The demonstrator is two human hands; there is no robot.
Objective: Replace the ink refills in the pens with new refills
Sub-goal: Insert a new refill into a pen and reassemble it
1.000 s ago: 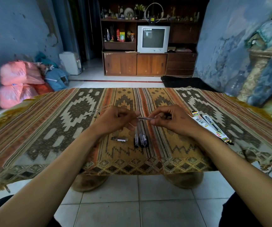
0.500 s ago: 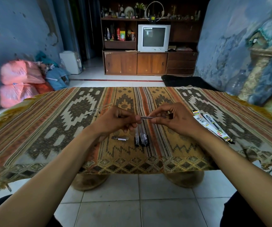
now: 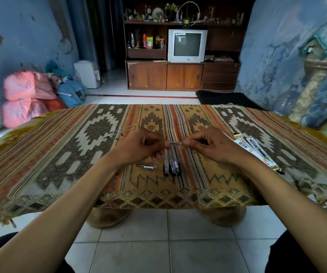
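I see both of my bare hands raised just above a bench (image 3: 60,154) covered with a striped, patterned woven cloth. My left hand (image 3: 139,147) and right hand (image 3: 211,147) face each other, fingers curled, each pinching one end of a thin ink refill (image 3: 176,143) between thumb and fingertips. The refill lies level, its long axis running left to right across my view, with only a short metallic stretch showing between the two hands; I cannot tell which end carries the tip. Directly below the hands, three dark pens (image 3: 171,165) lie side by side on the cloth, touching one another, their long axes pointing away from me toward the far edge of the bench. Just to their left lies a short pen part (image 3: 146,165), silvery and dark, with its long axis running left to right, apart from the pens. Well off to the right, near the bench's right edge, two flat refill packets (image 3: 257,152) lie side by side on a slant, their near ends angled toward the right corner. A few small thin pieces (image 3: 117,135) rest on the cloth beyond my left hand, too small to identify.
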